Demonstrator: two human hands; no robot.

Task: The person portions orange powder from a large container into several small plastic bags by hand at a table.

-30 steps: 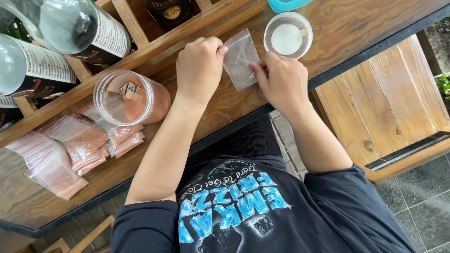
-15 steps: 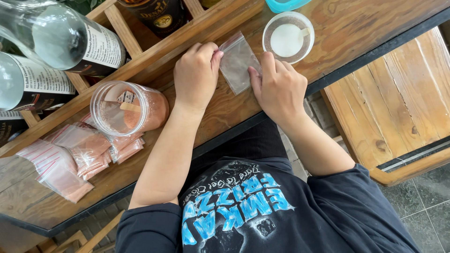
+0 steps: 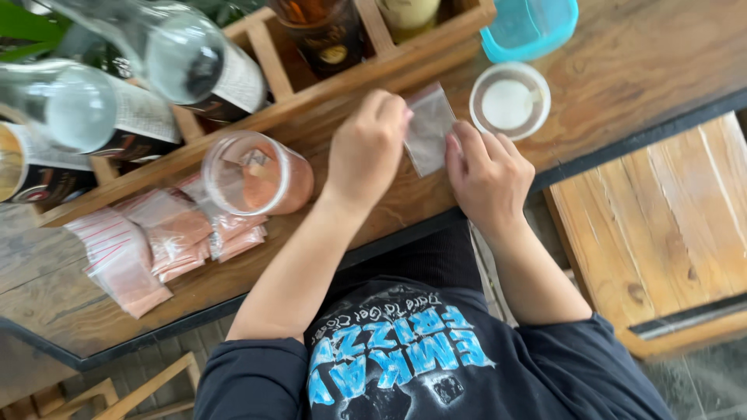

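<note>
A small clear plastic zip bag is held over the wooden counter between both hands. My left hand pinches its left edge near the top. My right hand grips its right side with the fingertips. A round clear jar holding orange-pink powder and a small scoop stands left of my left hand. A small white round cup with white contents sits just right of the bag.
A pile of filled small bags lies at the counter's left. Glass bottles stand in a wooden crate at the back. A turquoise container sits behind the cup. A wooden bench is at lower right.
Both hands stay on the small bag; the fingers have shifted slightly along its edges. The view has tilted a little, nothing else moved.
</note>
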